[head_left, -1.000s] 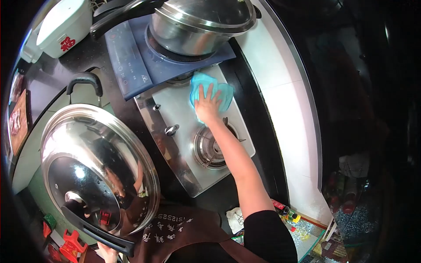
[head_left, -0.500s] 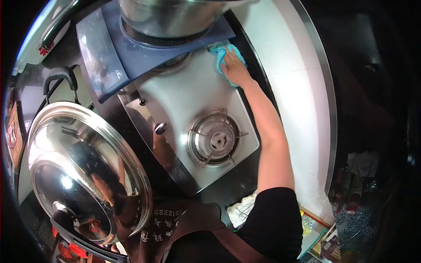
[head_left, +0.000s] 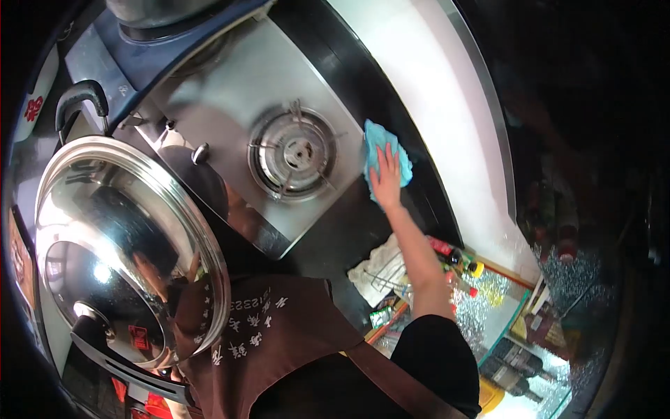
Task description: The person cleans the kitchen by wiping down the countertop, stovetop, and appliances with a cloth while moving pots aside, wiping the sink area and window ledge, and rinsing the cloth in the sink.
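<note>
My right hand (head_left: 387, 176) presses a light-blue cloth (head_left: 373, 143) onto the black counter strip (head_left: 412, 202), just right of the gas stove (head_left: 279, 77). The fingers are stretched over the cloth, and its edges stick out around them. A round burner (head_left: 300, 153) with a pan support sits in the stove's steel top, left of this hand. At lower left, a shiny steel lid (head_left: 122, 202) with a black handle (head_left: 129, 377) fills the view close to me. A patch of skin shows below the lid; my left hand's fingers are hidden there.
A blue range hood (head_left: 157, 59) hangs over the stove's far end. A black loop handle (head_left: 82, 101) rises beyond the lid. Near my right arm are a white rag (head_left: 377, 272) and several bottles. A white wall (head_left: 447, 91) borders the counter on the right.
My right hand has brought the blue cloth from the stove's far right corner towards me, onto the black counter beside the burner. The view has shifted; the lid stays close to me.
</note>
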Demonstrator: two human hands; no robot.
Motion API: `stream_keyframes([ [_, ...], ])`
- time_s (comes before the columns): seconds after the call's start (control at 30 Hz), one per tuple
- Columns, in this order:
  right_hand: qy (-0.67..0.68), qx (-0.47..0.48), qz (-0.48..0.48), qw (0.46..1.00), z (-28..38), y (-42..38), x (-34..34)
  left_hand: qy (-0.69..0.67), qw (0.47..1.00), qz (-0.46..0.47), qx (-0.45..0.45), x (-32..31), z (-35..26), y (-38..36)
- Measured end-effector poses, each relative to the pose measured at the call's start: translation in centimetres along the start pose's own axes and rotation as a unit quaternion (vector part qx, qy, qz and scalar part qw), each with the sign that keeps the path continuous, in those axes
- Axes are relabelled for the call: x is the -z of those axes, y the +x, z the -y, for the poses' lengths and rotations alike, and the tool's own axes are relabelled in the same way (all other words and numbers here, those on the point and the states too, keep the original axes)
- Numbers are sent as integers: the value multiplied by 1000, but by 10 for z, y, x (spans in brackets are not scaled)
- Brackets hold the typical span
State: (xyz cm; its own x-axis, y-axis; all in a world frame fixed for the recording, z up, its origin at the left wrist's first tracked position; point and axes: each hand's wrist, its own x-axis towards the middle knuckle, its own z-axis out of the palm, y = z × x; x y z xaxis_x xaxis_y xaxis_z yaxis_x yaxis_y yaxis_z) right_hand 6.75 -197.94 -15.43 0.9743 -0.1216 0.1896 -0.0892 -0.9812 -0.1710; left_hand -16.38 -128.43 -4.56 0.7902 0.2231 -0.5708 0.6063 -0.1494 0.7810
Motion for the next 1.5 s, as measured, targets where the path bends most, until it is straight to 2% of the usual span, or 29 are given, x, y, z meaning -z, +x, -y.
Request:
stream_keyframes([
  [0.03, -8, -34, -8, 999, 12, -28, -10, 24, 999, 5, -22, -15, -34, -4],
  [0.07, -19, -66, -26, 997, 30, -57, -15, 21, 999, 14, -35, -16, -38, -4],
  [0.13, -20, -96, 27, 995, 102, -103, -4, 83, 993, 28, -76, 5, -10, -1],
  [0.17, -17, -85, 65, 994, 135, -132, -6, 145, 983, 31, -109, 40, 43, 11],
  [0.27, -12, -12, 131, 991, 162, -164, 7, 70, 995, 22, -64, 50, 69, 8],
  [0.33, -22, 9, 137, 990, 143, -159, 15, 84, 995, 41, -41, 27, 24, -1],
  [0.37, -55, -40, 122, 990, 119, -147, 10, 88, 995, 51, -25, 19, 8, -5],
  [0.43, -102, -138, 18, 985, 72, -119, 9, 90, 995, 38, 0, 12, -2, -8],
  [0.5, -133, -249, -45, 958, 9, -105, -1, 75, 994, 65, -36, 3, -16, -13],
  [0.53, -120, -341, -54, 931, -16, -102, -2, 66, 993, 79, -53, -2, -23, -15],
  [0.57, -122, -434, -60, 891, -47, -102, -11, 52, 992, 115, -6, 35, 14, 2],
  [0.63, -70, -563, -86, 819, -78, -95, -5, 51, 991, 123, 33, 53, 36, 13],
  [0.7, -56, -641, -93, 760, -91, -76, -8, 72, 995, 64, 11, 46, 38, 9],
  [0.73, -48, -673, -81, 733, -84, -62, 0, 228, 964, 86, -110, 66, 61, 14],
  [0.77, -61, -646, -70, 758, -73, -60, -3, 373, 896, 67, -234, 85, 85, 20],
  [0.8, -74, -618, -59, 781, -52, -57, -8, 273, 948, 100, -128, 79, 62, 18],
  [0.83, -96, -528, -53, 842, -24, -67, -14, 170, 979, 107, -18, 72, 38, 16],
  [0.9, -103, -388, -68, 913, 50, -91, -22, 156, 979, 95, -88, 54, 16, 17],
  [0.93, -111, -334, -64, 934, 88, -107, -25, 111, 988, 81, -76, 53, 15, 14],
  [1.0, -86, -263, -49, 960, 157, -141, -21, 17, 997, 52, -56, 51, 12, 7],
  [1.07, -43, -204, -1, 978, 210, -177, -18, 188, 977, 52, 87, 32, -40, 9],
  [1.1, -28, -168, 14, 985, 229, -196, -17, 202, 976, 75, 13, 38, -25, 19],
  [1.17, 4, -118, 67, 991, 249, -233, -15, 222, 972, 65, -40, 38, -10, 27],
  [1.2, 11, -86, 80, 993, 252, -254, -18, 195, 978, 74, 5, 18, -38, 21],
  [1.3, -4, -109, 93, 990, 236, -318, -13, 240, 960, 130, -56, 4, -58, 35],
  [1.37, -24, -182, 86, 979, 217, -362, -10, 249, 950, 174, -74, -14, -84, 36],
  [1.5, -53, -331, 45, 941, 185, -428, -12, 252, 942, 208, -78, -21, -93, 44],
])
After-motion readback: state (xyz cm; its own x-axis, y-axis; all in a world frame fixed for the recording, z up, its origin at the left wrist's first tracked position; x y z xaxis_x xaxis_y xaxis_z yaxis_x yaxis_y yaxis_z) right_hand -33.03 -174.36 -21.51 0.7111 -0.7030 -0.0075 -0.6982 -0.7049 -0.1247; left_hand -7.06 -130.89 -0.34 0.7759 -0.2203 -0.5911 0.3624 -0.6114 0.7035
